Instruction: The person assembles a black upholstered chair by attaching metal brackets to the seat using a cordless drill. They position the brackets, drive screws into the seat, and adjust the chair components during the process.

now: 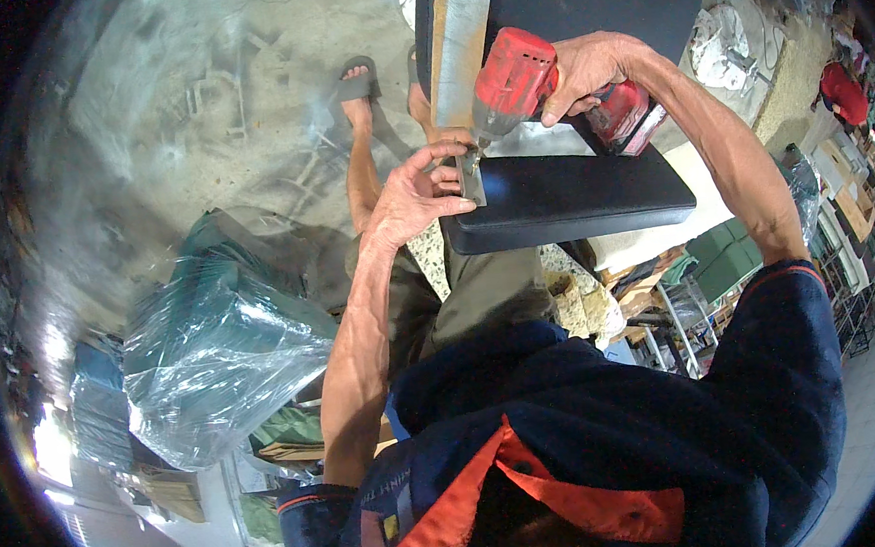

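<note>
My right hand (pixel 585 69) is wrapped round the grip of a red cordless drill (pixel 517 73), whose nose points down and left. My left hand (pixel 418 194) pinches a small metal bracket (pixel 470 176) between thumb and fingers at the left end of a black padded cushion (pixel 573 197). The drill's tip comes down at the bracket; whether it touches a screw there is too small to tell. A long metal bar (pixel 462 46) runs away from the bracket along the edge of a larger dark padded panel (pixel 591 3).
Left of my legs sits a green bundle wrapped in clear plastic (pixel 226 337). My sandalled foot (pixel 356 83) rests on the concrete floor (pixel 197 108). Shelves and boxes crowd the right side, with a red round object (pixel 844 93) among them. Green folded material (pixel 722 261) lies below the cushion.
</note>
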Demonstrator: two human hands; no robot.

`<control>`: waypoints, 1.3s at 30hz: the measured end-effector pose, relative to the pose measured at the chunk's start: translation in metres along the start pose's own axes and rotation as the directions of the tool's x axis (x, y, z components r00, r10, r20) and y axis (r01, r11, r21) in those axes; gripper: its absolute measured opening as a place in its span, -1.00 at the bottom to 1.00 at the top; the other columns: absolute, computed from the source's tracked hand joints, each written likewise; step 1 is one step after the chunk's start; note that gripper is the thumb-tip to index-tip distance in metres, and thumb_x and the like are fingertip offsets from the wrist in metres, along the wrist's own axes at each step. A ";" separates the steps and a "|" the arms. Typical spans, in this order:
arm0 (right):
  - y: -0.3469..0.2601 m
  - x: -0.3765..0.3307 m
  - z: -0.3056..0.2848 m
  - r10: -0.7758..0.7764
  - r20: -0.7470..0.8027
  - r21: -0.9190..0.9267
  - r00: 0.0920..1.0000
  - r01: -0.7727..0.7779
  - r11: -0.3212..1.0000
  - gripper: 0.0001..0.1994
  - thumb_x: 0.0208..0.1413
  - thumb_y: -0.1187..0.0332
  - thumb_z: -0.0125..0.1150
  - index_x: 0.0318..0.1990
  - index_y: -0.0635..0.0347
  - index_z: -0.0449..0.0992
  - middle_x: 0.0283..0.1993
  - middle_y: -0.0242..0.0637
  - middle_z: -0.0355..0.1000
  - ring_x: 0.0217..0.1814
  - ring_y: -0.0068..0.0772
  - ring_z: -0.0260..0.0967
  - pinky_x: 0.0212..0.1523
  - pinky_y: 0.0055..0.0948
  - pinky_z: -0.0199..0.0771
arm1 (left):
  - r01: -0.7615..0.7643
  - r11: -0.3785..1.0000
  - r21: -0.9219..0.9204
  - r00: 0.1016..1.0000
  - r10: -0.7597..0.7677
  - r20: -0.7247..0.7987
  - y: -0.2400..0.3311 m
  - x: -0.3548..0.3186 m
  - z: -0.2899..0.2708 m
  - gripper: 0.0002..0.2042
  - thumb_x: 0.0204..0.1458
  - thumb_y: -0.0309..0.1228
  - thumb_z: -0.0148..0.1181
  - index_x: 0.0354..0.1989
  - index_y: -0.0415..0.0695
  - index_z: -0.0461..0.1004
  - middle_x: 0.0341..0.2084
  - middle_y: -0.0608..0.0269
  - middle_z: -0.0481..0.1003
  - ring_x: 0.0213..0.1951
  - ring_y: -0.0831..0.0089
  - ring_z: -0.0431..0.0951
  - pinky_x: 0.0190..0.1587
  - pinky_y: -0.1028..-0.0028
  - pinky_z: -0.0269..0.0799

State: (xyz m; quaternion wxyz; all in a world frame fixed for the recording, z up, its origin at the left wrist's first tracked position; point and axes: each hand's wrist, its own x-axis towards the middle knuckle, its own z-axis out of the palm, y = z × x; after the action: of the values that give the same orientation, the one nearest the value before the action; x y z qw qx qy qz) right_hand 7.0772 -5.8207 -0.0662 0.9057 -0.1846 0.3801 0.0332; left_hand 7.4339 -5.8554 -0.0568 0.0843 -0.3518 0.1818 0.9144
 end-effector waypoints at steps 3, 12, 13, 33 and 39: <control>0.000 0.000 -0.004 0.018 -0.004 -0.036 1.000 -0.018 0.999 -0.70 -0.02 0.25 0.53 -0.51 0.08 0.45 -0.70 -0.45 0.29 -0.72 -0.60 0.20 -0.71 -0.49 0.12 | 0.034 0.999 0.035 0.999 -0.035 0.026 0.004 0.002 -0.003 -0.31 -0.10 -0.73 0.49 0.28 -0.24 0.38 -0.08 0.27 0.55 -0.15 0.53 0.53 0.01 0.45 0.60; -0.009 0.011 -0.012 0.105 0.029 0.057 0.994 -0.106 0.993 -0.74 0.01 0.34 0.51 -0.21 0.22 0.56 -0.62 -0.42 0.36 -0.69 -0.63 0.21 -0.71 -0.50 0.18 | 0.104 0.984 0.143 0.994 -0.100 -0.036 0.008 0.012 -0.016 -0.40 -0.06 -0.63 0.51 0.21 -0.22 0.45 -0.04 0.34 0.56 -0.06 0.54 0.55 0.04 0.44 0.59; -0.011 0.014 -0.012 0.108 0.024 0.039 0.994 -0.109 0.993 -0.69 0.01 0.34 0.51 -0.13 0.27 0.57 -0.55 -0.40 0.41 -0.67 -0.63 0.21 -0.70 -0.51 0.19 | 0.123 0.973 0.193 0.992 -0.117 -0.042 0.008 0.012 -0.017 -0.41 -0.06 -0.62 0.51 0.21 -0.19 0.46 -0.01 0.33 0.55 -0.05 0.53 0.55 0.06 0.43 0.57; -0.003 0.033 -0.017 0.146 0.130 0.008 0.981 -0.149 0.989 -0.80 0.04 0.33 0.48 -0.33 0.20 0.56 -0.67 -0.45 0.27 -0.71 -0.62 0.19 -0.72 -0.49 0.17 | 0.174 0.831 0.528 0.984 -0.124 -0.127 0.011 0.000 -0.009 -0.20 -0.21 -0.41 0.66 0.31 -0.13 0.42 0.09 0.35 0.48 0.13 0.46 0.45 0.12 0.35 0.48; -0.007 0.029 -0.015 0.178 0.110 -0.027 0.978 -0.176 0.984 -0.79 0.05 0.32 0.49 -0.37 0.14 0.53 -0.68 -0.42 0.29 -0.72 -0.62 0.20 -0.73 -0.49 0.19 | 0.172 0.700 0.693 0.985 -0.115 -0.128 0.009 -0.002 -0.013 0.03 -0.40 -0.11 0.72 0.39 -0.11 0.38 0.05 0.10 0.52 -0.14 0.44 0.52 -0.11 0.38 0.53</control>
State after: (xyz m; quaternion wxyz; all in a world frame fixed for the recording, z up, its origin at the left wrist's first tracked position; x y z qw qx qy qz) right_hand 7.0893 -5.8355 -0.0942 0.9174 -0.1559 0.3433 0.1273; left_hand 7.4410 -5.8686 -0.0617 0.2755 -0.3407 0.4899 0.7537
